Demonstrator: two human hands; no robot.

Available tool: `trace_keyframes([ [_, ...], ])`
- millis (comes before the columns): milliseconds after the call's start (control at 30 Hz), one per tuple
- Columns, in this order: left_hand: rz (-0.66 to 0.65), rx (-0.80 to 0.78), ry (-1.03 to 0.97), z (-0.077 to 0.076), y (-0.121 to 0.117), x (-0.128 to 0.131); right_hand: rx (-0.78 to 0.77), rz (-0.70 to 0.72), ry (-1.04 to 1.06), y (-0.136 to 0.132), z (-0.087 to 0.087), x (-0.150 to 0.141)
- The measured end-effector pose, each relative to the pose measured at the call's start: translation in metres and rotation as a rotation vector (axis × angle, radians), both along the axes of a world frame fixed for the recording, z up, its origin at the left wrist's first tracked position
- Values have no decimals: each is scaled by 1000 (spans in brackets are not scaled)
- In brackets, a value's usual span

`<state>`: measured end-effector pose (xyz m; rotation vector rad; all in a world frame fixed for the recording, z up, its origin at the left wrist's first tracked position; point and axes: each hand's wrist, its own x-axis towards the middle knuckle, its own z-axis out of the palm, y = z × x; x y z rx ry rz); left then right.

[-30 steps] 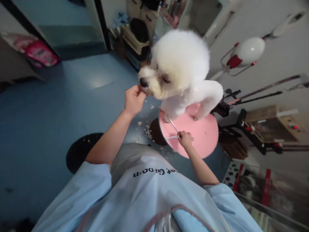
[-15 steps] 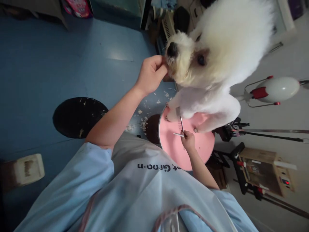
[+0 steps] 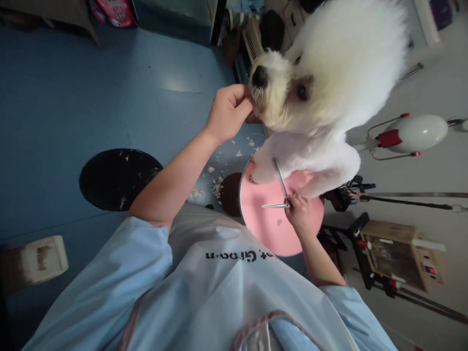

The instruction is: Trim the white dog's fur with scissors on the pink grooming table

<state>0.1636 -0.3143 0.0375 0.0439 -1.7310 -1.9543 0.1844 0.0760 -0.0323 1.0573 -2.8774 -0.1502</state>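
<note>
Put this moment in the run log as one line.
left hand: pinched at chin of white dog | right hand: holding metal gear, two slim lengths showing | dog: paw on pink table

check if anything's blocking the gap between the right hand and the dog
Nothing visible stands between the right hand and the dog except the slim metal tool held in that hand, whose far end overlaps a front leg in this view. Whether its tip touches cannot be told.

- Pet-grooming shop/salon by the look
- White dog (image 3: 343, 73) stands on rnd pink surface (image 3: 261, 229)
- Shears (image 3: 275, 206) in R hand (image 3: 300, 210)
- Pale fur-like tufts (image 3: 211, 169) on blue flr (image 3: 91, 97)
- Apron (image 3: 234, 297) lettering, part legible: "Groo"
</note>
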Motion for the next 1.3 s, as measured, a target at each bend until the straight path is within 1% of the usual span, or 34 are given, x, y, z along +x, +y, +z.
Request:
trace_keyframes([
  [167,-9,2,-1,3,1,2,42,50,5,0,12,1],
  [233,-16,-1,4,4,2,3,47,19,48,1,17,-1],
  [367,-32,-19,25,6,2,3,82,23,28,4,26,-4],
  [467,-55,-34,27,7,1,3,47,-8,62,1,26,3],
  [533,-71,-13,11,8,1,2,66,29,-30,-6,15,11],
  [600,-87,5,1,8,1,1,95,36,-155,-15,-6,20],
  [633,-95,6,7,8,1,0,102,-13,-185,-19,-19,22],
  [667,-104,3,19,8,2,0,104,-99,-189,-24,-33,24],
  [733,-126,-11,56,8,1,-1,98,-311,-212,-32,-61,25],
  [767,-139,-21,77,9,1,-1,77,-400,-261,-36,-72,25],
  [833,-169,-43,119,9,-1,-1,-44,-511,-405,-39,-88,25],
  [867,-186,-52,137,9,-2,-1,-137,-538,-469,-40,-91,26],
  [933,-217,-57,165,10,-4,-1,-315,-578,-496,-40,-90,28],
  [967,-228,-52,174,10,-5,-1,-356,-597,-460,-40,-87,29],
  [1000,-236,-45,179,10,-5,-2,-349,-611,-418,-40,-82,29],
  [1033,-238,-40,178,10,-5,-3,-304,-612,-388,-41,-77,29],
  [1100,-235,-34,174,11,-6,-4,-200,-578,-378,-42,-67,29],
  [1133,-238,-34,173,11,-6,-5,-180,-552,-387,-43,-62,28],
  [1167,-245,-37,173,12,-6,-6,-185,-529,-386,-43,-58,28],
  [1233,-262,-40,179,13,-6,-7,-218,-519,-316,-42,-49,27],
  [1300,-264,-46,174,14,-6,-7,-172,-524,-243,-39,-40,27],
])
